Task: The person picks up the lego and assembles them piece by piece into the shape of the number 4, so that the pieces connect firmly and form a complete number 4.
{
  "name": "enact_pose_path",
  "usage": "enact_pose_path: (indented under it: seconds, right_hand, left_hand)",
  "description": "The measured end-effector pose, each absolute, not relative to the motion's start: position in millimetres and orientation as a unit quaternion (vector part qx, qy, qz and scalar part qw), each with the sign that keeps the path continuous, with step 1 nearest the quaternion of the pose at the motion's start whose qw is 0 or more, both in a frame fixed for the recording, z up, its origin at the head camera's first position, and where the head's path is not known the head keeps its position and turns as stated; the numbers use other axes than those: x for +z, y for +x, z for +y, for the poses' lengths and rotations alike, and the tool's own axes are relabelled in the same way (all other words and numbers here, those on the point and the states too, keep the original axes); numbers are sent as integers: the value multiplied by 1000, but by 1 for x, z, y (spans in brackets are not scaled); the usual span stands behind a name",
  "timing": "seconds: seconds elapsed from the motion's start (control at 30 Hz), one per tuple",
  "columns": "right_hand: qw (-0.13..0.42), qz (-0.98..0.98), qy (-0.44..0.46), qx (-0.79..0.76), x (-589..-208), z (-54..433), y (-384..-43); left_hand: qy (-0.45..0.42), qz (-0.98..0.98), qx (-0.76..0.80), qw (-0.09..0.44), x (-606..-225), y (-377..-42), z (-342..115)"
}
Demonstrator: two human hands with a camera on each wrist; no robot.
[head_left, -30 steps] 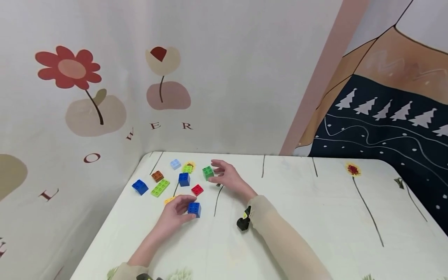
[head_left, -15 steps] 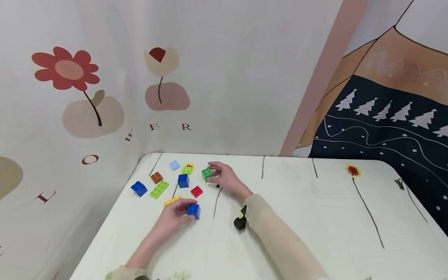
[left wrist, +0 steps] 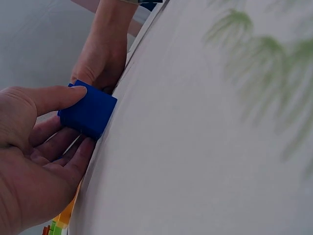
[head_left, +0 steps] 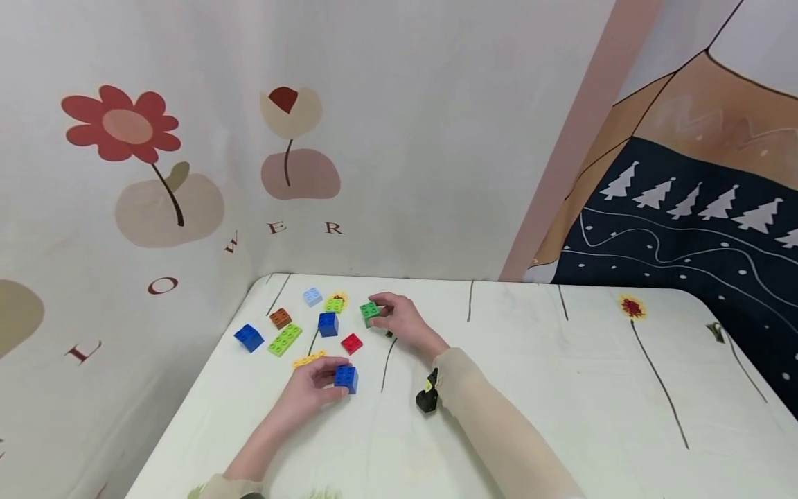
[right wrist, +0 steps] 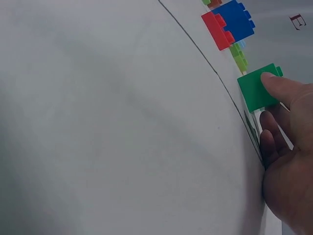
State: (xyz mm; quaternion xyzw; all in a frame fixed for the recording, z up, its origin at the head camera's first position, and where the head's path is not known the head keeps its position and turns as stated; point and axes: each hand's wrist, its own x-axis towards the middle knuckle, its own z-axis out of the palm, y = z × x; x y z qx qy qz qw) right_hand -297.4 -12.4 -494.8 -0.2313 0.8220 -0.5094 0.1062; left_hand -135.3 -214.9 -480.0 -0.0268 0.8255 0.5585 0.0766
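Gripping a green brick [head_left: 369, 314] between fingers [right wrist: 287, 89] of the right hand [head_left: 404, 324], towards the far side of the desk [head_left: 580, 388]. Closer in, pinching a blue brick [head_left: 346, 379] in the left hand [head_left: 307, 388]. Passing between both, a red brick [head_left: 352, 344].

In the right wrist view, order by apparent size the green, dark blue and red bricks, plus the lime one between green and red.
Largest: green brick and dark blue brick, too alike to rank, as both are partly covered.
Next: red brick.
Smallest: lime brick.
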Motion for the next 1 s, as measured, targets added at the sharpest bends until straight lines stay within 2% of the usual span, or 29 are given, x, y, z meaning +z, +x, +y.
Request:
enact_pose_path:
  seconds: [0.43, 1.0]
  right_hand:
    - [105, 829, -220, -503, -493, -8, -296]
    - [102, 826, -220, -509, -487, 26, -285]
  left_hand:
    - [-44, 837, 539, 80, -479, -136, -212]
    - [-44, 847, 524, 78, -474, -136, -206]
